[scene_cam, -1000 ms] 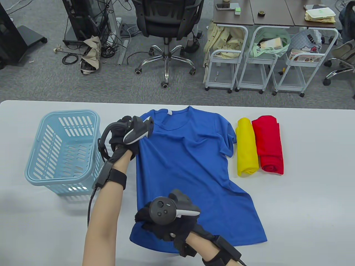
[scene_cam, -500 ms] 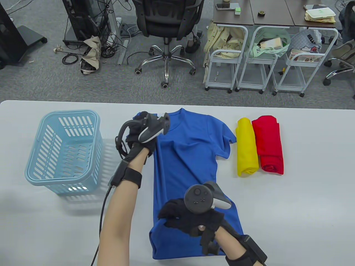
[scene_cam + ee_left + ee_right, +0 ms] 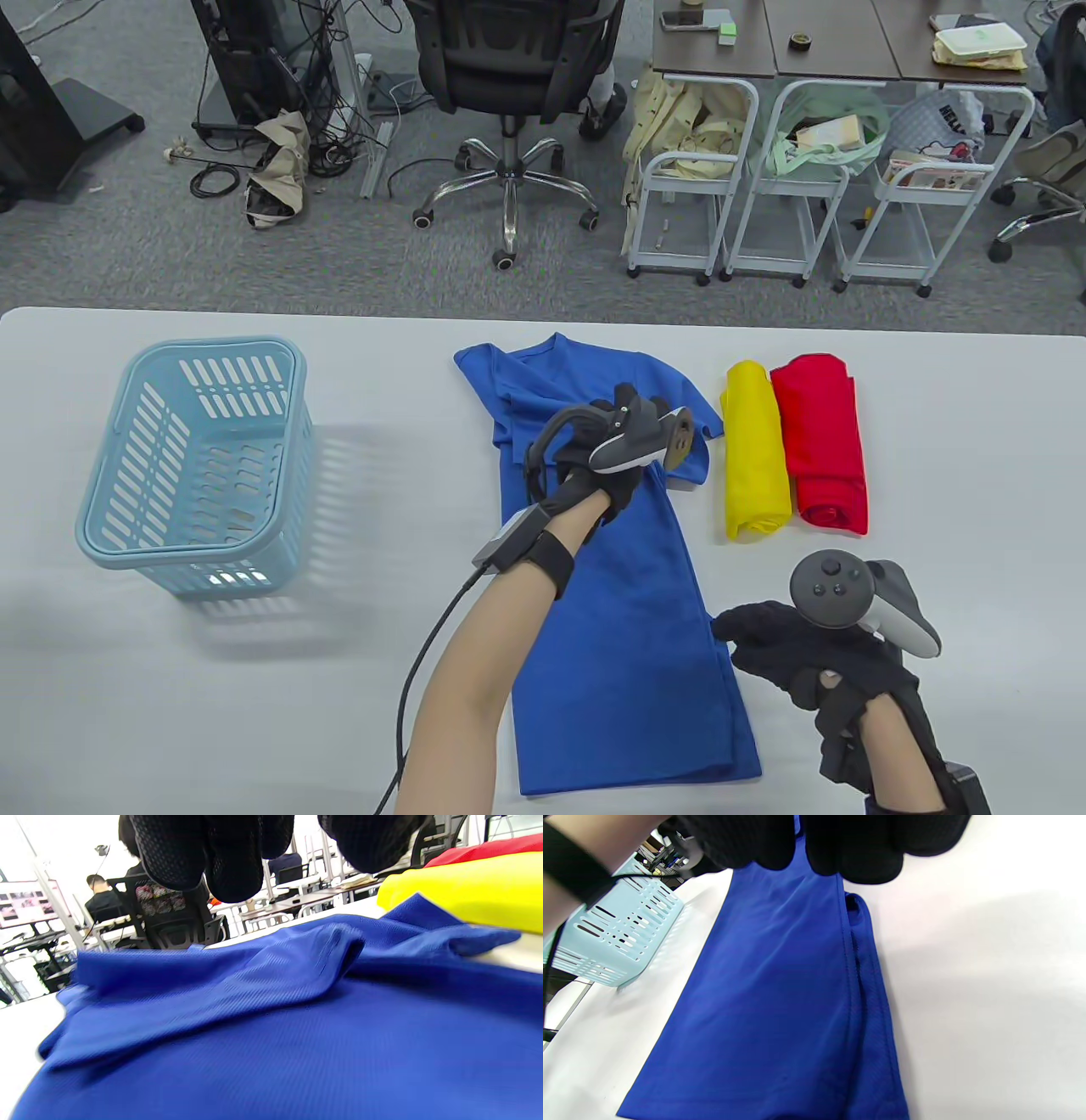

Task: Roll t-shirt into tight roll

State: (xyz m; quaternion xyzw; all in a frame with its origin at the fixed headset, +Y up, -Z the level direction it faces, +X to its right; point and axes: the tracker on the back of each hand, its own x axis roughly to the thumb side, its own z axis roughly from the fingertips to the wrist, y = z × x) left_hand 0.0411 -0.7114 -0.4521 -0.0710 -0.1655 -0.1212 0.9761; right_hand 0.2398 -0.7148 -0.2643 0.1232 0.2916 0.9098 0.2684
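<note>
On table, blue t-shirt [image 3: 628, 611] now folded narrower, right hand [image 3: 806, 658] withdrawn

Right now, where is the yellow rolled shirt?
In the table view, the yellow rolled shirt lies right of centre on the table, between the blue t-shirt on its left and the red rolled shirt touching its right side.

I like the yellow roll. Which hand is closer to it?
Left. The left hand lies on the blue shirt just beside the yellow roll; the right hand sits below it.
</note>
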